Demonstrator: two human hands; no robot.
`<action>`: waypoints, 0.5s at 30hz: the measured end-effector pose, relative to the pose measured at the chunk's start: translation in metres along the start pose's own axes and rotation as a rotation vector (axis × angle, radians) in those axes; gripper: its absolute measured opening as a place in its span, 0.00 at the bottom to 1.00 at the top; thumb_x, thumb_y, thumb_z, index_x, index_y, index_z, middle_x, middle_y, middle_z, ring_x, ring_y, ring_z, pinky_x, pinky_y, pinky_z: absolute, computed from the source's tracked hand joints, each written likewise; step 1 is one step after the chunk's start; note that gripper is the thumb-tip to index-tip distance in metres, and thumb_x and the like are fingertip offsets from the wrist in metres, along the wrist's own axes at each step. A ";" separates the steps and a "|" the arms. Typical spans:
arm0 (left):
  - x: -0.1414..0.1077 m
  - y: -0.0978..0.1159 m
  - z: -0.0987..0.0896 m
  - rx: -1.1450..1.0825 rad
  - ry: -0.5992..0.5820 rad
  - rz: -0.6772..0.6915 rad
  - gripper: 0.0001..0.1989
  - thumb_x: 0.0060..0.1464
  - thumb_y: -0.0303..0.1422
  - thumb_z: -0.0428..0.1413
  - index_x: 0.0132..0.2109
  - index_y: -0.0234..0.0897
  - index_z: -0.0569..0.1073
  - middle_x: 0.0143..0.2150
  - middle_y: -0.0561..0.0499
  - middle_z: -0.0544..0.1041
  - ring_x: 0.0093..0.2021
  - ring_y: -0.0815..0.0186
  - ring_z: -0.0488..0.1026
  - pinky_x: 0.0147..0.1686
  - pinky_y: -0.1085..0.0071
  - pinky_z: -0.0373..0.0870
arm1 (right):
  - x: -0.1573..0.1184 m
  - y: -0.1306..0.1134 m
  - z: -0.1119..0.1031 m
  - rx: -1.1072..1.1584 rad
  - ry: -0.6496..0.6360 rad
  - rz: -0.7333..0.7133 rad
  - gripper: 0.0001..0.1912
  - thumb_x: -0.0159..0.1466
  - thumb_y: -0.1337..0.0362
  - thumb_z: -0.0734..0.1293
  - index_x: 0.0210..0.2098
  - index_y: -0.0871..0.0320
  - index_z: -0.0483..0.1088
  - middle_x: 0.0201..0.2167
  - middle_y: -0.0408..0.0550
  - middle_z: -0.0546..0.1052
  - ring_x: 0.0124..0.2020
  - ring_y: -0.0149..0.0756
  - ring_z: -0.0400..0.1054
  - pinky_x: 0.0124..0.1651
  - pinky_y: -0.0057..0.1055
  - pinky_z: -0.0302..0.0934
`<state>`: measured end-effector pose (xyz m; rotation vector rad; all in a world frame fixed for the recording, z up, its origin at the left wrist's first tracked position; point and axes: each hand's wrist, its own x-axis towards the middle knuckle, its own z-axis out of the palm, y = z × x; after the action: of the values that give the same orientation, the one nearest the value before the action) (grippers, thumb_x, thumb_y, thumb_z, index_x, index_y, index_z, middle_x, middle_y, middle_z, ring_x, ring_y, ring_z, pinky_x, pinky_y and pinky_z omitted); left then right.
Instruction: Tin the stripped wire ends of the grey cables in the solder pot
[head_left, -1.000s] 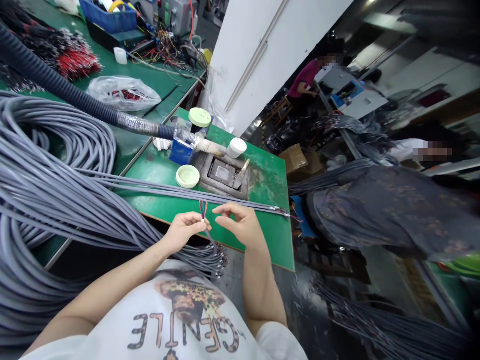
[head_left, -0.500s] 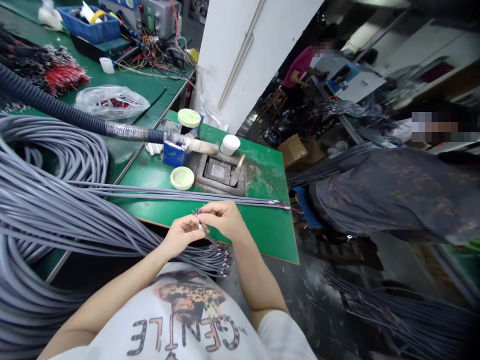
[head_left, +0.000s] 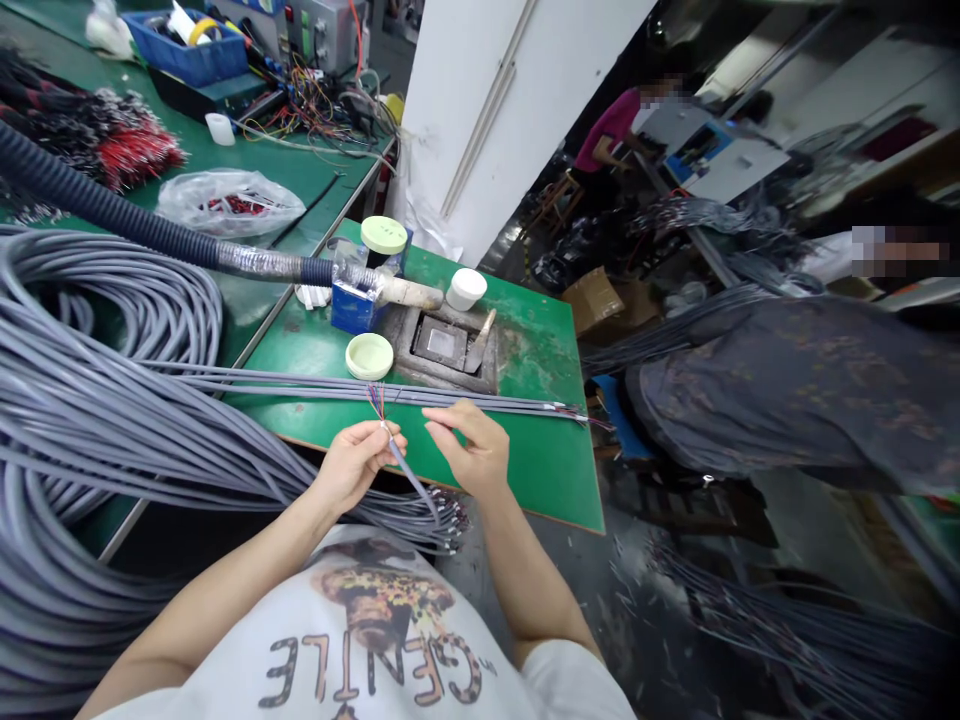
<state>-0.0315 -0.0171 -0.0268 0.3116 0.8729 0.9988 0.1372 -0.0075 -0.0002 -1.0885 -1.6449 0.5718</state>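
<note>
My left hand (head_left: 358, 465) is closed around the end of a grey multi-core cable (head_left: 411, 474), just below where its jacket is stripped. Thin coloured wires (head_left: 376, 402) fan out above the fingertips, and the cable slants down to the right below them. To the right, apart from the cable, my right hand (head_left: 476, 450) has its thumb and forefinger slightly apart, with nothing visible between them. Several more grey cables (head_left: 315, 386) lie across the green table (head_left: 536, 460) behind both hands. A bundle of cable ends (head_left: 442, 520) hangs below the table edge.
A square pot (head_left: 441, 345) set in the table has a scraper (head_left: 481, 342) on it. Near it are a pale dish (head_left: 369, 356), a white tub (head_left: 466, 288) and a hose nozzle (head_left: 409, 291). Large cable coils (head_left: 112, 300) fill the left. A co-worker (head_left: 795, 390) is at right.
My right hand has moved right, away from the wires. My left hand now shows the cable end, with its wires spread upward. The view has shifted slightly.
</note>
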 end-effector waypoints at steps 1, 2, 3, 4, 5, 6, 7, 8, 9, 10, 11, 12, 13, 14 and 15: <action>0.000 0.001 0.000 -0.023 0.002 -0.013 0.19 0.33 0.37 0.72 0.31 0.29 0.78 0.25 0.48 0.79 0.25 0.69 0.75 0.27 0.76 0.73 | -0.002 0.002 -0.003 -0.026 -0.019 -0.086 0.10 0.62 0.70 0.66 0.40 0.54 0.77 0.28 0.45 0.76 0.29 0.31 0.67 0.35 0.31 0.65; 0.000 0.002 0.000 -0.044 -0.001 -0.023 0.19 0.33 0.37 0.72 0.31 0.29 0.77 0.25 0.48 0.79 0.25 0.69 0.75 0.27 0.77 0.73 | -0.004 0.004 -0.006 -0.052 -0.052 -0.163 0.12 0.62 0.71 0.65 0.42 0.53 0.76 0.31 0.46 0.77 0.32 0.32 0.68 0.37 0.32 0.66; 0.001 0.002 0.000 -0.066 -0.007 -0.032 0.19 0.33 0.36 0.72 0.32 0.29 0.77 0.25 0.48 0.79 0.25 0.69 0.75 0.27 0.77 0.73 | -0.006 0.005 -0.008 -0.079 -0.097 -0.231 0.14 0.62 0.73 0.65 0.44 0.53 0.75 0.34 0.47 0.77 0.35 0.34 0.69 0.40 0.34 0.66; 0.001 0.003 0.000 -0.086 -0.016 -0.040 0.19 0.34 0.36 0.72 0.32 0.29 0.77 0.25 0.49 0.79 0.25 0.70 0.75 0.27 0.78 0.73 | -0.007 0.006 -0.009 -0.106 -0.146 -0.288 0.15 0.62 0.73 0.64 0.46 0.53 0.74 0.37 0.48 0.78 0.39 0.35 0.69 0.43 0.36 0.66; 0.001 0.003 0.000 -0.105 -0.025 -0.048 0.18 0.34 0.36 0.71 0.32 0.29 0.77 0.25 0.49 0.79 0.25 0.70 0.75 0.27 0.79 0.73 | -0.009 0.007 -0.010 -0.135 -0.193 -0.333 0.17 0.62 0.74 0.63 0.47 0.53 0.74 0.40 0.49 0.78 0.43 0.37 0.69 0.45 0.38 0.66; 0.002 0.003 0.000 -0.123 -0.034 -0.055 0.18 0.35 0.35 0.71 0.33 0.29 0.77 0.25 0.50 0.79 0.25 0.71 0.75 0.27 0.79 0.73 | -0.011 0.007 -0.010 -0.163 -0.234 -0.367 0.17 0.62 0.74 0.62 0.48 0.52 0.73 0.43 0.49 0.77 0.46 0.38 0.68 0.48 0.39 0.65; 0.002 0.003 0.000 -0.139 -0.041 -0.062 0.18 0.35 0.35 0.71 0.33 0.30 0.77 0.25 0.50 0.79 0.24 0.71 0.75 0.27 0.80 0.73 | -0.012 0.007 -0.010 -0.187 -0.261 -0.392 0.17 0.63 0.73 0.62 0.48 0.52 0.73 0.45 0.49 0.77 0.49 0.39 0.67 0.50 0.40 0.65; 0.002 0.003 0.000 -0.152 -0.044 -0.068 0.17 0.35 0.34 0.71 0.33 0.30 0.77 0.25 0.50 0.79 0.24 0.72 0.75 0.27 0.80 0.73 | -0.013 0.007 -0.009 -0.205 -0.273 -0.408 0.18 0.63 0.73 0.61 0.48 0.51 0.72 0.47 0.49 0.76 0.51 0.39 0.66 0.51 0.40 0.64; 0.003 0.003 0.001 -0.159 -0.045 -0.073 0.17 0.35 0.34 0.71 0.33 0.30 0.77 0.25 0.51 0.79 0.24 0.72 0.75 0.27 0.81 0.73 | -0.014 0.006 -0.009 -0.218 -0.274 -0.418 0.18 0.63 0.73 0.61 0.48 0.51 0.72 0.47 0.49 0.76 0.51 0.39 0.66 0.51 0.40 0.64; 0.003 0.003 0.002 -0.162 -0.042 -0.078 0.17 0.35 0.34 0.72 0.33 0.30 0.77 0.25 0.51 0.79 0.24 0.72 0.75 0.26 0.81 0.73 | -0.014 0.006 -0.009 -0.229 -0.264 -0.422 0.18 0.63 0.73 0.61 0.48 0.51 0.72 0.47 0.49 0.76 0.51 0.38 0.66 0.51 0.40 0.64; 0.003 0.003 0.002 -0.163 -0.039 -0.082 0.18 0.34 0.34 0.72 0.33 0.30 0.77 0.25 0.51 0.79 0.24 0.72 0.75 0.26 0.81 0.73 | -0.013 0.006 -0.008 -0.238 -0.253 -0.427 0.17 0.63 0.73 0.61 0.48 0.51 0.72 0.46 0.49 0.76 0.51 0.38 0.66 0.51 0.39 0.64; 0.003 0.003 0.003 -0.161 -0.037 -0.083 0.18 0.34 0.34 0.72 0.33 0.30 0.77 0.25 0.51 0.79 0.24 0.72 0.75 0.26 0.81 0.73 | -0.013 0.006 -0.008 -0.249 -0.246 -0.435 0.17 0.63 0.73 0.61 0.48 0.51 0.72 0.46 0.48 0.76 0.51 0.38 0.66 0.51 0.38 0.63; 0.002 0.004 0.004 -0.160 -0.041 -0.083 0.18 0.34 0.34 0.72 0.33 0.29 0.77 0.25 0.51 0.78 0.24 0.73 0.75 0.26 0.82 0.73 | -0.013 0.006 -0.007 -0.263 -0.249 -0.447 0.17 0.63 0.73 0.61 0.48 0.51 0.72 0.47 0.48 0.76 0.52 0.38 0.65 0.52 0.38 0.63; 0.002 0.004 0.005 -0.162 -0.052 -0.080 0.18 0.35 0.34 0.71 0.32 0.29 0.77 0.25 0.52 0.78 0.23 0.74 0.74 0.25 0.82 0.73 | -0.012 0.006 -0.007 -0.281 -0.261 -0.463 0.17 0.63 0.72 0.62 0.48 0.51 0.72 0.47 0.48 0.76 0.52 0.38 0.65 0.52 0.39 0.62; 0.002 0.005 0.005 -0.168 -0.067 -0.074 0.17 0.36 0.34 0.71 0.32 0.29 0.76 0.25 0.52 0.77 0.23 0.75 0.73 0.25 0.83 0.72 | -0.012 0.006 -0.006 -0.299 -0.275 -0.481 0.16 0.63 0.71 0.62 0.49 0.51 0.72 0.48 0.48 0.76 0.53 0.38 0.64 0.53 0.39 0.62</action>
<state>-0.0298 -0.0122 -0.0217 0.1682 0.7304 0.9806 0.1455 -0.0159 -0.0089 -0.7959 -2.1974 0.1641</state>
